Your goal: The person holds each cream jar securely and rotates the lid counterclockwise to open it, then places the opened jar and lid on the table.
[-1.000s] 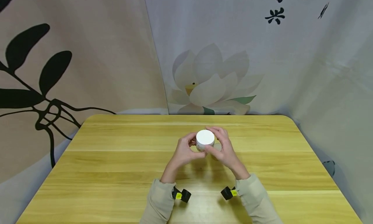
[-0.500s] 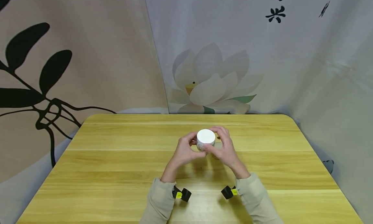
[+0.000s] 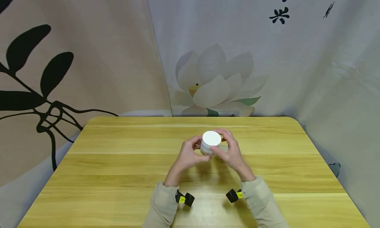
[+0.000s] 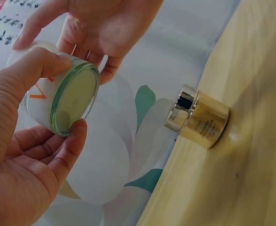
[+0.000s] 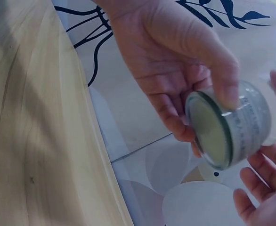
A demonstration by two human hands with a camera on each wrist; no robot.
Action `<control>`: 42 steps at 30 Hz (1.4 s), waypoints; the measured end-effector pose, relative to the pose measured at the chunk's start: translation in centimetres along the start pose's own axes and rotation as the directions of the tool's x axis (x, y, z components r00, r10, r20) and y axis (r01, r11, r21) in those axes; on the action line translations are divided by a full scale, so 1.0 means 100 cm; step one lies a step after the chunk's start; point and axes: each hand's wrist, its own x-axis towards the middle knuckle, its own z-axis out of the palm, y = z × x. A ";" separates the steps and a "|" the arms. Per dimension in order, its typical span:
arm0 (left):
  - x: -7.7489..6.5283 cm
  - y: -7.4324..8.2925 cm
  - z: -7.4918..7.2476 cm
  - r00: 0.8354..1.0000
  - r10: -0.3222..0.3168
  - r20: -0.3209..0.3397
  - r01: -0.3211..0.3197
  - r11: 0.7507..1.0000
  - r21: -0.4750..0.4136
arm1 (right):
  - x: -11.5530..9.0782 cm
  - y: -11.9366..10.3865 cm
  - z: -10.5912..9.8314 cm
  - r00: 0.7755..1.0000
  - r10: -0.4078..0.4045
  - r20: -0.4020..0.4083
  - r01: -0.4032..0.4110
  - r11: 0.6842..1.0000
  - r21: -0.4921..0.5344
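A squat glass jar (image 4: 74, 101) with a pale green base and a white lid (image 3: 211, 138) is held above the table between both hands. My left hand (image 3: 190, 152) grips the glass body, its thumb across the side and fingers round the base edge. My right hand (image 3: 230, 152) holds the lid, thumb in front and forefinger behind. In the right wrist view, the jar's printed side (image 5: 251, 122) shows, with the right fingers (image 5: 265, 181) spread at the lid end. A gold bottle (image 4: 201, 117) with a shiny cap stands on the table beyond.
The light wooden table (image 3: 118, 175) reaches back to a cloth backdrop (image 3: 231, 16) printed with a pale lotus and black leaves. In the head view, the bottle lies partly hidden behind the right hand. Small black cameras (image 3: 189, 199) sit at both wrists.
The lid has shifted slightly to the right and up in the head view, with the right hand edging right along with it. The left hand has stayed nearly still round the jar.
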 end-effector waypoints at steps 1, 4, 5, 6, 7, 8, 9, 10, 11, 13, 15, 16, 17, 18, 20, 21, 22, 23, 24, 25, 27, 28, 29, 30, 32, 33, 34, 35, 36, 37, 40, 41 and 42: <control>0.000 0.000 0.000 1.000 -0.007 -0.003 0.007 1.000 0.002 | 0.000 0.000 0.000 1.000 -0.008 -0.015 0.008 1.000 0.014; -0.001 -0.001 -0.002 0.999 -0.031 -0.012 0.031 0.999 0.006 | 0.000 -0.002 -0.003 0.998 -0.008 -0.059 0.011 0.999 0.053; -0.002 -0.001 -0.003 0.999 -0.040 -0.016 0.040 0.999 0.007 | -0.001 -0.002 -0.004 0.998 -0.004 -0.069 0.008 0.998 0.069; -0.002 -0.001 -0.003 0.999 -0.048 -0.022 0.048 0.999 0.008 | -0.001 -0.002 -0.006 0.997 0.003 -0.077 0.004 0.997 0.082; -0.002 -0.001 -0.004 0.998 -0.057 -0.028 0.057 0.998 0.008 | -0.002 -0.003 -0.007 0.997 0.009 -0.083 -0.001 0.996 0.093; -0.003 -0.001 -0.005 0.997 -0.064 -0.034 0.064 0.998 0.008 | -0.002 -0.003 -0.009 0.996 0.015 -0.088 -0.006 0.995 0.102; -0.003 -0.001 -0.005 0.997 -0.071 -0.038 0.071 0.997 0.007 | -0.003 -0.002 -0.010 0.996 0.020 -0.091 -0.010 0.994 0.112; -0.003 -0.001 -0.006 0.996 -0.077 -0.043 0.077 0.997 0.010 | -0.004 -0.002 -0.012 0.995 0.024 -0.093 -0.013 0.993 0.119; -0.004 -0.001 -0.007 0.996 -0.077 -0.045 0.078 0.997 0.015 | -0.004 -0.002 -0.014 0.995 0.026 -0.094 -0.014 0.992 0.123; -0.005 -0.001 -0.008 0.996 -0.080 -0.047 0.081 0.996 0.025 | -0.006 -0.001 -0.016 0.995 0.032 -0.095 -0.020 0.992 0.124; -0.006 -0.002 -0.010 0.996 -0.081 -0.047 0.083 0.996 0.032 | -0.008 -0.001 -0.019 0.994 0.040 -0.097 -0.029 0.993 0.113; -0.006 -0.003 -0.011 0.995 -0.083 -0.049 0.085 0.996 0.035 | -0.009 0.000 -0.021 0.994 0.045 -0.098 -0.035 0.994 0.104; -0.007 -0.004 -0.011 0.995 -0.088 -0.050 0.090 0.995 0.035 | -0.010 0.000 -0.022 0.994 0.050 -0.099 -0.040 0.995 0.096; -0.007 -0.005 -0.012 0.994 -0.096 -0.053 0.097 0.995 0.033 | -0.012 -0.001 -0.023 0.993 0.054 -0.101 -0.046 0.995 0.086; -0.008 -0.008 -0.014 0.992 -0.112 -0.060 0.114 0.993 0.025 | -0.014 -0.002 -0.026 0.992 0.066 -0.104 -0.060 0.996 0.065; -0.009 -0.010 -0.015 0.990 -0.123 -0.063 0.124 0.992 0.020 | -0.015 -0.004 -0.028 0.991 0.076 -0.107 -0.070 0.996 0.056; -0.010 -0.011 -0.015 0.989 -0.133 -0.068 0.134 0.991 0.013 | -0.016 -0.007 -0.030 0.990 0.085 -0.110 -0.081 0.996 0.041; -0.010 -0.012 -0.016 0.987 -0.142 -0.071 0.143 0.990 0.008 | -0.016 -0.011 -0.031 0.989 0.091 -0.115 -0.089 0.996 0.029; -0.011 -0.013 -0.017 0.986 -0.151 -0.074 0.152 0.988 0.008 | -0.017 -0.014 -0.033 0.988 0.100 -0.118 -0.099 0.995 0.011; -0.011 -0.014 -0.018 0.984 -0.160 -0.077 0.161 0.987 0.005 | -0.017 -0.017 -0.034 0.987 0.105 -0.121 -0.107 0.994 -0.008; -0.011 -0.020 -0.020 0.981 -0.173 -0.087 0.174 0.985 0.005 | -0.018 -0.023 -0.038 0.985 0.117 -0.126 -0.125 0.990 -0.060; -0.011 -0.026 -0.020 0.980 -0.176 -0.093 0.177 0.984 0.009 | -0.019 -0.025 -0.040 0.984 0.121 -0.128 -0.133 0.987 -0.088; -0.011 -0.032 -0.021 0.979 -0.177 -0.100 0.179 0.984 0.014 | -0.021 -0.025 -0.041 0.984 0.123 -0.127 -0.138 0.984 -0.114; -0.011 -0.038 -0.022 0.979 -0.176 -0.105 0.179 0.984 0.018 | -0.022 -0.025 -0.043 0.984 0.125 -0.126 -0.143 0.979 -0.146; -0.010 -0.051 -0.023 0.978 -0.174 -0.118 0.177 0.984 0.020 | -0.024 -0.023 -0.046 0.986 0.117 -0.123 -0.139 0.971 -0.195; -0.010 -0.058 -0.024 0.977 -0.175 -0.123 0.179 0.984 0.021 | -0.025 -0.021 -0.048 0.987 0.107 -0.119 -0.131 0.968 -0.215; -0.011 -0.059 -0.024 0.977 -0.173 -0.127 0.177 0.984 0.023 | -0.027 -0.019 -0.049 0.989 0.089 -0.115 -0.114 0.965 -0.237; -0.011 -0.060 -0.025 0.977 -0.173 -0.128 0.177 0.984 0.021 | -0.029 -0.013 -0.051 0.991 0.075 -0.111 -0.101 0.963 -0.252; -0.011 -0.061 -0.026 0.976 -0.173 -0.128 0.177 0.984 0.018 | -0.031 -0.007 -0.053 0.992 0.060 -0.108 -0.087 0.960 -0.267; -0.011 -0.061 -0.027 0.976 -0.174 -0.131 0.178 0.984 0.017 | -0.033 -0.001 -0.054 0.993 0.048 -0.104 -0.075 0.957 -0.281; -0.012 -0.061 -0.029 0.977 -0.170 -0.132 0.174 0.985 0.016 | -0.040 0.016 -0.060 0.995 0.039 -0.092 -0.068 0.941 -0.330; -0.013 -0.061 -0.029 0.977 -0.167 -0.130 0.171 0.985 0.017 | -0.042 0.021 -0.062 0.995 0.042 -0.090 -0.070 0.935 -0.347; -0.013 -0.062 -0.030 0.978 -0.162 -0.130 0.166 0.986 0.022 | -0.043 0.024 -0.064 0.996 0.041 -0.086 -0.070 0.927 -0.368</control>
